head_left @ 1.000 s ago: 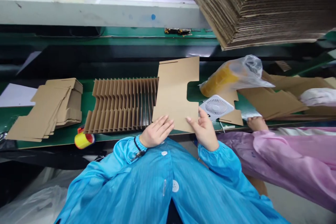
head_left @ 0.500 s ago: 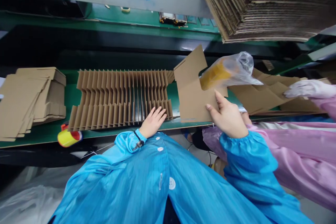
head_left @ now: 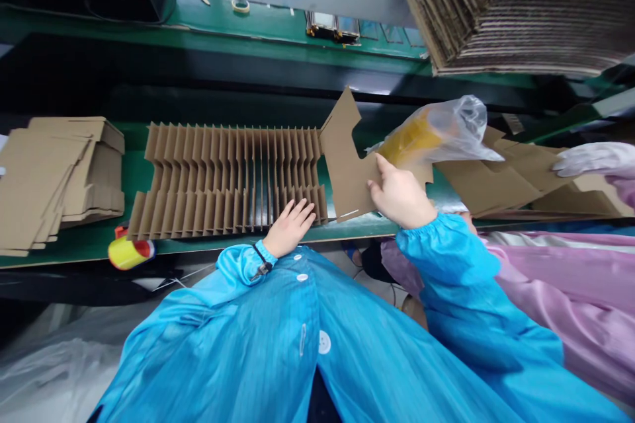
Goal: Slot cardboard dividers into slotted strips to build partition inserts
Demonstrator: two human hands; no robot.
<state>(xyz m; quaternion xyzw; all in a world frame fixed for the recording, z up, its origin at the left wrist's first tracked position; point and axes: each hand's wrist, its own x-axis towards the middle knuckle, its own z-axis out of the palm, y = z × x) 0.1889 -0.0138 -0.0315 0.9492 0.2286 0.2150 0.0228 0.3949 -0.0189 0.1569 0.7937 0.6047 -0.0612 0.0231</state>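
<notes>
My right hand (head_left: 403,196) grips a notched cardboard divider (head_left: 344,165) by its right edge, holding it tilted at the right end of a long row of upright cardboard dividers (head_left: 198,178). The held divider's far left edge meets the row's end or lies just beside it; I cannot tell which. Resting flat with fingers spread, my left hand (head_left: 292,223) lies at the front edge of the row, towards its right end. Behind the held divider lies a yellow roll in a clear plastic bag (head_left: 426,132).
Flat cardboard pieces (head_left: 44,178) are stacked at left, beside a yellow tape roll (head_left: 129,253) on the green bench edge. A co-worker's gloved hand (head_left: 590,158) touches more cardboard (head_left: 491,178) at right. A thick cardboard stack (head_left: 546,13) overhangs the upper right.
My right hand has moved left with the divider, bringing it against or close beside the row's right end and turning it more edge-on. My left hand has stayed in place.
</notes>
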